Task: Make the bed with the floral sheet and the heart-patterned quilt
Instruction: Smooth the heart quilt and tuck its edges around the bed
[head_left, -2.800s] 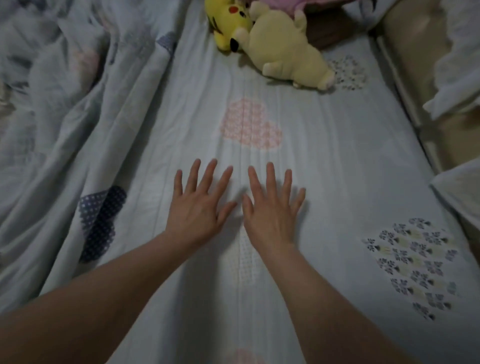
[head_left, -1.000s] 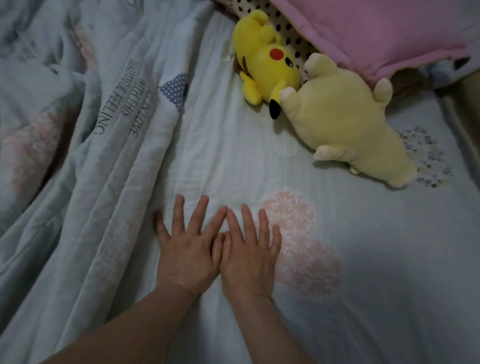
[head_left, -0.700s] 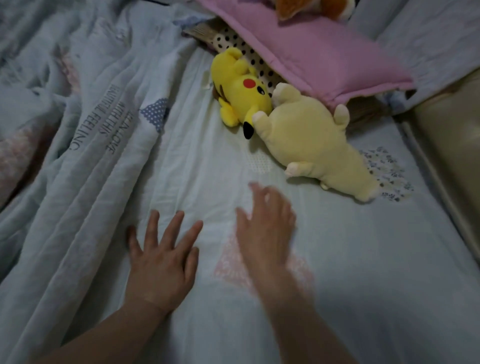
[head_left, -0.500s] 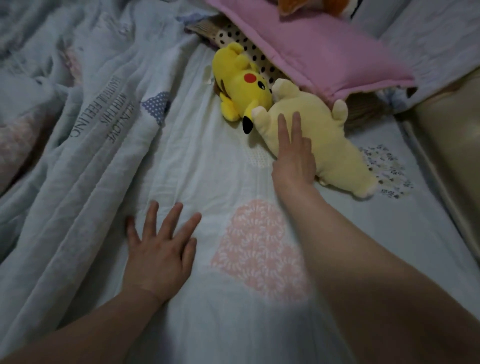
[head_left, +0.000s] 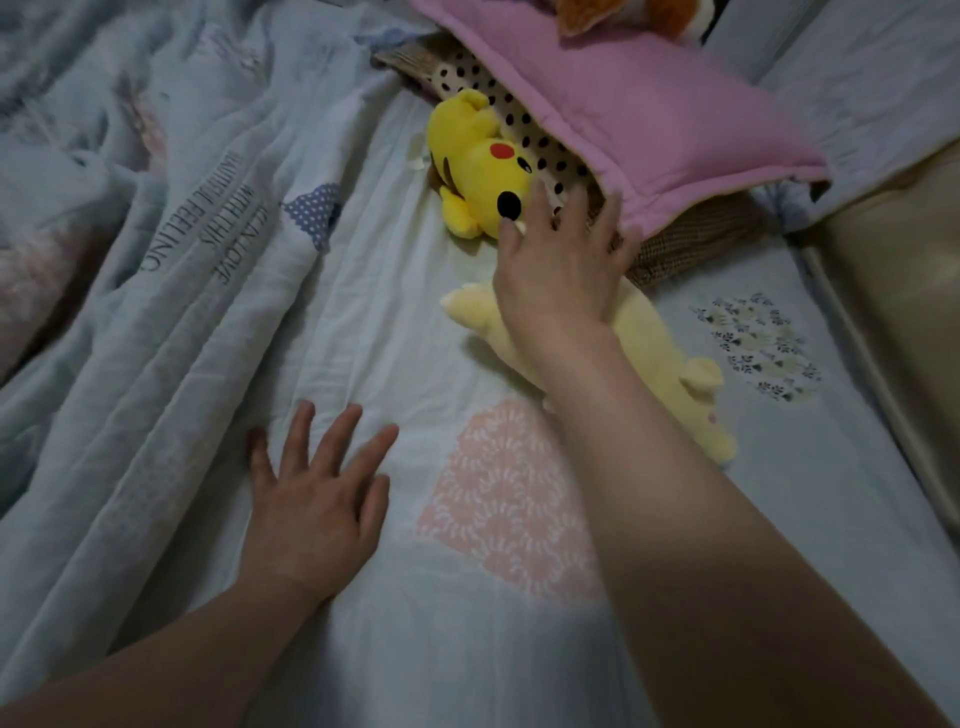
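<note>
Quilt (head_left: 509, 499), heart-patterned, lies flat across the mattress under both arms. Its left portion is heaped in long folds (head_left: 171, 291). Left hand (head_left: 317, 499) rests palm-down on the flat part, fingers straight and spread wide. Right hand (head_left: 561, 260) is stretched over a pale yellow soft toy (head_left: 660, 353), fingers splayed and holding nothing. Its tips are near a bright yellow soft toy (head_left: 478, 166) and the lower edge of a pink pillow (head_left: 623, 114); contact with either cannot be confirmed.

Assessment: the toys obstruct smoothing at the head end.

Recommended: lift both toys clear rather than push them, since dragging would likely ruck the cloth. Use the left palm as an anchor, then draw the heaped folds out flat.

Floral sheet not identified with certainty.
</note>
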